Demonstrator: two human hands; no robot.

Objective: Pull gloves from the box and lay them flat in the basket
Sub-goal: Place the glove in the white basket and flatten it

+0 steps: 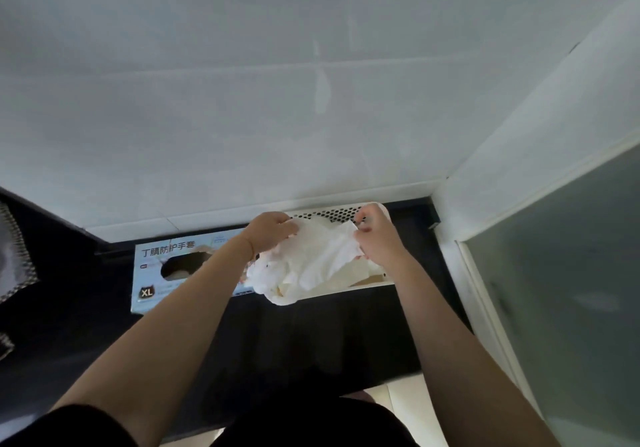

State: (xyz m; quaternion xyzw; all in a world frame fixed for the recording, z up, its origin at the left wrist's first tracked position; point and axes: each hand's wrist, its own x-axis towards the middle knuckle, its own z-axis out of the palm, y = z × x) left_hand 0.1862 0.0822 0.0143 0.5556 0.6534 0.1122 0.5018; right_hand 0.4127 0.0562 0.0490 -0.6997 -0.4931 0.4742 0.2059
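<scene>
Where counter (311, 335) meets wall (242, 117) (dark against white): basket (341, 211).

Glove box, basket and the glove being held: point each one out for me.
glove box (157, 273): head view, on its printed top face left of the forearm.
basket (341, 211): head view, on its perforated back wall.
glove (325, 256): head view, on the white sheet stretched between both hands.

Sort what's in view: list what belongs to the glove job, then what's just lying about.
For the job:
glove box, opening on top
white gloves, held by left hand and right hand
white basket, perforated wall

Lying about:
mesh-edged cloth on the dark counter
frosted glass panel
</scene>
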